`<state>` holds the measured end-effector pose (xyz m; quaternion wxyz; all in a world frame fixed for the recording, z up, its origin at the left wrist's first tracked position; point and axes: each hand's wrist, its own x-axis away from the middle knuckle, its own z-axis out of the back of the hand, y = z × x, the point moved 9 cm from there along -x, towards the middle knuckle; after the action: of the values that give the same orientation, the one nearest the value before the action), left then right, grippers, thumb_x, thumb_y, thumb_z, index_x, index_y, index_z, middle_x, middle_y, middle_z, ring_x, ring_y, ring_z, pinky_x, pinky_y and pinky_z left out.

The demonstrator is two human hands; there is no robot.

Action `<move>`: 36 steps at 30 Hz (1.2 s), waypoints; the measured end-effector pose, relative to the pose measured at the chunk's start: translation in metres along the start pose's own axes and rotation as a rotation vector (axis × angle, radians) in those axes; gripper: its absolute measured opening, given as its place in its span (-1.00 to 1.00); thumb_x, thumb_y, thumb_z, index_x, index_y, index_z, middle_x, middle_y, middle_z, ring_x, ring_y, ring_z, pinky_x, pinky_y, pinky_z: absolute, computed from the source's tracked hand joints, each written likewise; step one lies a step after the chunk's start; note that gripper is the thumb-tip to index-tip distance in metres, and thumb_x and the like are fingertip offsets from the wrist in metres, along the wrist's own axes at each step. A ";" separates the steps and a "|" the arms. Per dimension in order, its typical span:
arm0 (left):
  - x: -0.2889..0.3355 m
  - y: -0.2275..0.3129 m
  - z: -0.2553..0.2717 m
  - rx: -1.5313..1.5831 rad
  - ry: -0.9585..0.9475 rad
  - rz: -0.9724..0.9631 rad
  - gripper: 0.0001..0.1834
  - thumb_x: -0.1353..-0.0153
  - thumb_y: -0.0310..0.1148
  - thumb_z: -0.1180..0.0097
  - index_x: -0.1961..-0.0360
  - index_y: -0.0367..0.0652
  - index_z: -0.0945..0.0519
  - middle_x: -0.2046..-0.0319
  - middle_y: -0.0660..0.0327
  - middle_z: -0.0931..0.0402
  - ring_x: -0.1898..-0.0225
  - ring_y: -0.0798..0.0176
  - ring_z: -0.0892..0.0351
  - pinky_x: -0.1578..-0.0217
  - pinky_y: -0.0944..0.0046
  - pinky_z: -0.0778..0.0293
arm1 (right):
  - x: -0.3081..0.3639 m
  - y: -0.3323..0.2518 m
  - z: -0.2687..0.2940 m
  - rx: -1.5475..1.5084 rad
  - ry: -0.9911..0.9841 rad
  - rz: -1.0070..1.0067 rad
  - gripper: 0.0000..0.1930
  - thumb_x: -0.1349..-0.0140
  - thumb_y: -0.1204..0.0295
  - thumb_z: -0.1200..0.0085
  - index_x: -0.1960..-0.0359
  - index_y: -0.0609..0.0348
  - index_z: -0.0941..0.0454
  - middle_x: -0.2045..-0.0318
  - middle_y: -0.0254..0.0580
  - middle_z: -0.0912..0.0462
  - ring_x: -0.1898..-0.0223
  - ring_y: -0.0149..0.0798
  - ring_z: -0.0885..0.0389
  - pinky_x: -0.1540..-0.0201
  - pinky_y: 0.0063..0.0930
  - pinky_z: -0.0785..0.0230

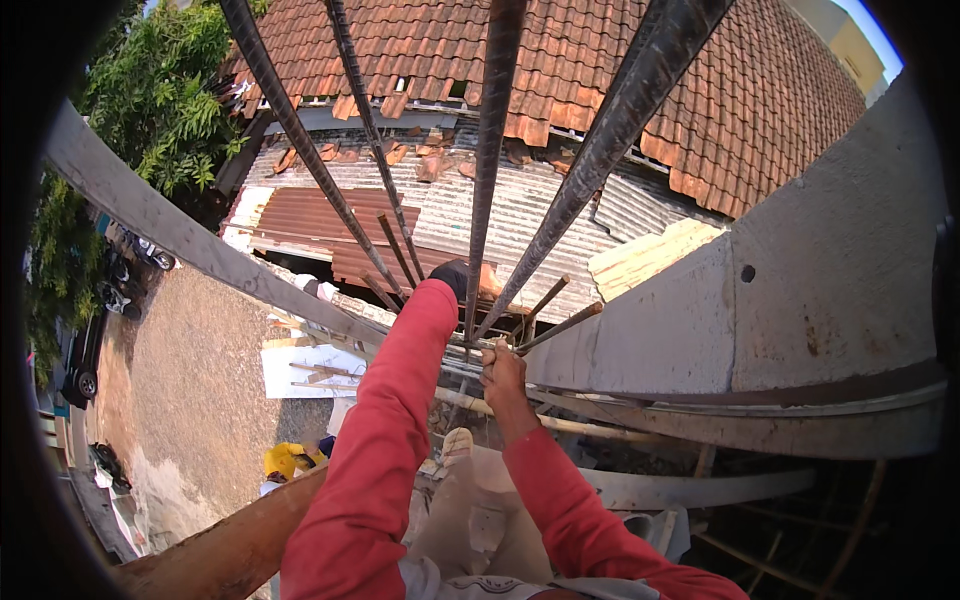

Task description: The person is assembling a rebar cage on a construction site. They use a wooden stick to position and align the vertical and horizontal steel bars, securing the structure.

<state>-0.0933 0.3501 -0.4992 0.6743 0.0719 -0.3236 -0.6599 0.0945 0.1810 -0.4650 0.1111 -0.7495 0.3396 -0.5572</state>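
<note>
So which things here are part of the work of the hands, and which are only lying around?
In the work: left hand, gloved, reaching among the rebars; right hand, bare, at the rebar base.

Lying around: tiled roof, metal sheets, concrete wall, boards, trees.

Narrow gaps between upright rebar rods [487,170], concrete wall [830,290] blocking right — left side open, seemingly.
</note>
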 end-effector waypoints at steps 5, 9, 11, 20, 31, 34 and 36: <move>-0.004 0.006 0.003 -0.015 -0.001 0.000 -0.68 -0.32 -0.21 -0.08 0.13 -0.25 -0.66 0.18 0.03 -0.60 0.17 0.14 -0.59 0.08 0.16 -0.46 | 0.002 0.001 0.000 0.026 -0.015 -0.012 -0.64 -0.49 0.21 0.10 0.47 0.11 -0.43 0.67 -0.34 -0.43 0.81 -0.47 -0.13 0.75 -0.48 0.03; -0.004 0.008 0.006 -0.018 0.002 0.004 -0.68 -0.32 -0.21 -0.08 0.13 -0.25 -0.66 0.19 0.03 -0.60 0.18 0.15 -0.59 0.09 0.17 -0.46 | 0.000 0.002 0.000 0.009 -0.003 -0.011 -0.68 -0.48 0.20 0.08 0.43 0.10 -0.43 0.66 -0.35 -0.45 0.81 -0.49 -0.14 0.75 -0.48 0.03; -0.003 0.008 0.007 -0.014 0.005 0.004 -0.68 -0.32 -0.20 -0.08 0.13 -0.26 -0.66 0.20 0.04 -0.60 0.19 0.16 -0.59 0.10 0.17 -0.46 | 0.000 0.005 0.001 -0.014 0.007 -0.035 -0.70 -0.48 0.21 0.08 0.41 0.08 -0.42 0.66 -0.36 -0.46 0.81 -0.49 -0.14 0.74 -0.49 0.03; 0.003 0.009 0.009 -0.014 0.013 0.013 -0.67 -0.33 -0.19 -0.08 0.14 -0.27 -0.67 0.22 0.04 -0.60 0.22 0.18 -0.59 0.12 0.19 -0.47 | 0.003 0.004 0.000 -0.065 0.022 -0.069 -0.72 -0.49 0.20 0.09 0.38 0.04 -0.41 0.66 -0.38 -0.46 0.80 -0.49 -0.15 0.73 -0.50 0.04; 0.002 0.012 0.010 -0.011 0.022 0.013 -0.66 -0.34 -0.18 -0.08 0.16 -0.28 -0.67 0.25 0.05 -0.61 0.25 0.21 -0.60 0.16 0.22 -0.48 | -0.002 0.007 0.005 -0.034 -0.007 -0.029 -0.69 -0.50 0.20 0.09 0.39 0.09 -0.43 0.65 -0.36 -0.44 0.81 -0.48 -0.15 0.75 -0.49 0.03; 0.003 0.014 0.010 -0.010 0.025 0.016 -0.65 -0.35 -0.18 -0.08 0.16 -0.29 -0.67 0.26 0.05 -0.61 0.26 0.22 -0.60 0.17 0.22 -0.48 | -0.002 0.007 0.005 -0.042 0.016 -0.044 -0.69 -0.49 0.20 0.08 0.40 0.10 -0.43 0.66 -0.35 -0.44 0.81 -0.47 -0.15 0.75 -0.47 0.03; 0.004 0.015 0.010 -0.008 0.024 0.016 -0.65 -0.35 -0.18 -0.09 0.16 -0.29 -0.67 0.27 0.06 -0.61 0.26 0.22 -0.60 0.18 0.23 -0.48 | -0.002 0.007 0.007 -0.038 0.033 -0.060 -0.69 -0.48 0.19 0.06 0.40 0.10 -0.43 0.66 -0.35 -0.43 0.80 -0.47 -0.16 0.74 -0.47 0.03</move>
<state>-0.0861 0.3517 -0.4824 0.6837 0.0745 -0.3132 -0.6549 0.0976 0.1755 -0.4722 0.0744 -0.7520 0.3294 -0.5661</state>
